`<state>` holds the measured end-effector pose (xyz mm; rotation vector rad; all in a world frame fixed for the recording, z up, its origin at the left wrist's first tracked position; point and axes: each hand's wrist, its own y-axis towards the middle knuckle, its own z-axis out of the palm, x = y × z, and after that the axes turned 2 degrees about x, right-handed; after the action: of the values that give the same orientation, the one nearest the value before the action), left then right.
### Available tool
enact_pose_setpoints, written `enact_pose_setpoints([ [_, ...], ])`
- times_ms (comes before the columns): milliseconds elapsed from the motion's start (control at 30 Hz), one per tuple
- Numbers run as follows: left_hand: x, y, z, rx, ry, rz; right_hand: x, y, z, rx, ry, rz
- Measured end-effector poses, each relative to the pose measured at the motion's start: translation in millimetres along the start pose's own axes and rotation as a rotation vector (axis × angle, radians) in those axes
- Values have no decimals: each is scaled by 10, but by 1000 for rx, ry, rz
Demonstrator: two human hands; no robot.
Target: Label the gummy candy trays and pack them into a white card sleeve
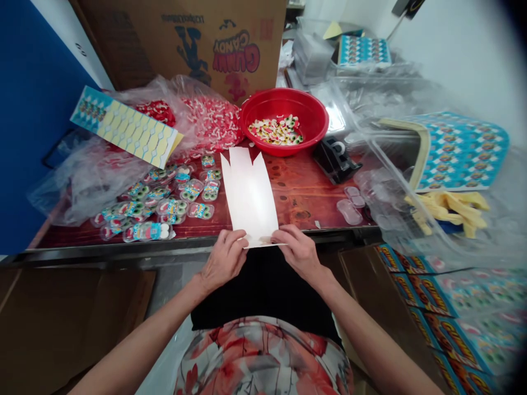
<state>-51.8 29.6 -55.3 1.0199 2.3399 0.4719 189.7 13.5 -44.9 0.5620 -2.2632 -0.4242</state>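
Note:
A white cardboard box point(252, 192), partly folded, lies at the table's front edge with its slotted flaps pointing away from me. My left hand point(227, 253) pinches its near left corner. At the near right corner, my right hand point(300, 251) grips the same box with bent fingers. To the left lie several small clear candy packs point(191, 190) with blue labels. Beyond the box stands a red bowl point(284, 148) holding eyeball-shaped and red-and-white gummies point(276, 130).
Plastic bags of red-and-white gummies point(209, 118) and a label sheet point(123, 127) lie at the back left, before a large carton point(164, 44). A black tape dispenser point(335, 162), clear tub point(370, 148) and yellow gloves point(453, 208) are at right; printed boxes point(453, 340) stand below.

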Motion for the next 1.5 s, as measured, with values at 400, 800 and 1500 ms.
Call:
enact_pose_setpoints([
  [400, -116, -10, 84, -77, -100, -67, 34, -51, 0, 108, 166, -54],
  [800, -8, 177, -46, -79, -344, -149, 131, 223, 71, 73, 290, 50],
  [1500, -421, 161, 55, -254, -179, -623, 401, 193, 299, -161, 166, 406],
])
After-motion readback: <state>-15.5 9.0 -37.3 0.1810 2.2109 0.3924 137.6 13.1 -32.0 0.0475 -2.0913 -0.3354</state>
